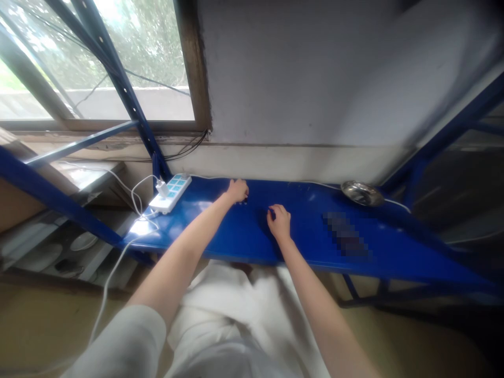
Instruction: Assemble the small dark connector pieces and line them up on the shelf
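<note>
Our left grip (237, 191) is bent down over the counter (305, 210), and some tiny bits (245, 200) sit right at its fingertips, on the far half of the blue top. They are too small and blurred for us to tell a long axis or which way they point, and we cannot tell whether those fingers are clamped on any of them or merely touching. Our right grip (280, 222) hovers or rests nearer to us, its fingers curled toward the thumb; we cannot tell if the tips meet or hold anything. Both forearms slant inward, and a strip of blue top lies between the two hands.

The far edge runs along the wall (315, 94), near our left grip; the near edge passes under our forearms, close to our lap. To the left, the power strip (173, 193) lies with its long axis slanting from near-left to far-right, a plug (161, 187) in its nearer part. More blue top stretches between it and our left grip. On the right, a pixelated patch (346, 236) slants from far-left to near-right, and beyond it a shiny metal bowl (362, 193) sits by the far edge.
</note>
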The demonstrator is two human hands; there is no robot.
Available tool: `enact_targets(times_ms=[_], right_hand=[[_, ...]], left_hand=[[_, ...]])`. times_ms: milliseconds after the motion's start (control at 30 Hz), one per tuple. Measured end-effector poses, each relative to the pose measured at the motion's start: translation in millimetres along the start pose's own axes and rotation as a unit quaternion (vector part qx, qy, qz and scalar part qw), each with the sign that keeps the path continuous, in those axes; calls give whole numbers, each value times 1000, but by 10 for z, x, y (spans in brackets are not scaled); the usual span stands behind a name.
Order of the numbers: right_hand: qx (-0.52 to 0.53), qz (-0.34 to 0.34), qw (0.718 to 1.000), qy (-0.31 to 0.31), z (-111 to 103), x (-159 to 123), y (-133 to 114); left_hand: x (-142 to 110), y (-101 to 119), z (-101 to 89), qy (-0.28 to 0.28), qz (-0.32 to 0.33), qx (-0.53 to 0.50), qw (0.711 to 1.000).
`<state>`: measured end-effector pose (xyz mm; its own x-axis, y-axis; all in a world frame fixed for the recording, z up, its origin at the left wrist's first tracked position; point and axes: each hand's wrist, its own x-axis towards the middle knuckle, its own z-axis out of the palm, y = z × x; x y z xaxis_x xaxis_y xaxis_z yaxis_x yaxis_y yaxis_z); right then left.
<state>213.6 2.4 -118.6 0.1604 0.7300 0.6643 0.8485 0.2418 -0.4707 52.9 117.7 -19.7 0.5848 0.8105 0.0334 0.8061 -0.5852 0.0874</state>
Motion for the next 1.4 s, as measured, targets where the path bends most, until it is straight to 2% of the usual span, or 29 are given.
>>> enact_targets(times_ms=[700, 767, 800, 867, 967, 1000, 1133, 1233, 1300, 1400], right_hand=[[-5, 11, 1000, -6, -5, -7, -5], [-5, 11, 1000, -5, -6, -6, -6], [-4, 10, 1000, -4, -7, -5, -5], [-2, 11, 1000, -2, -9, -4, -4], [2, 12, 1000, -3, -11, -4, -2], [3, 12, 1000, -4, -11, -4, -2], [4, 16, 1000, -10, -15, -2, -10], [3, 15, 1000, -12, -20, -1, -21], [2, 13, 1000, -12, -23, -3, -25], [2, 14, 1000, -13, -19, -8, -19]], left_hand=[[16, -31, 4, -11, -7, -10, 1000], [2, -19, -28, 14, -12, -43, 999], [-21, -5, -43, 44, -14, -74, 996], [-114, 39, -52, 135, -18, -155, 979], [-379, 118, 34, 271, -53, -278, 920], [-490, 137, 96, 293, -74, -311, 901], [-899, 150, 442, 288, -185, -427, 837], [-1067, 129, 675, 289, -237, -475, 796], [-1108, 121, 770, 292, -251, -496, 778], [-1115, 117, 832, 286, -255, -513, 768]])
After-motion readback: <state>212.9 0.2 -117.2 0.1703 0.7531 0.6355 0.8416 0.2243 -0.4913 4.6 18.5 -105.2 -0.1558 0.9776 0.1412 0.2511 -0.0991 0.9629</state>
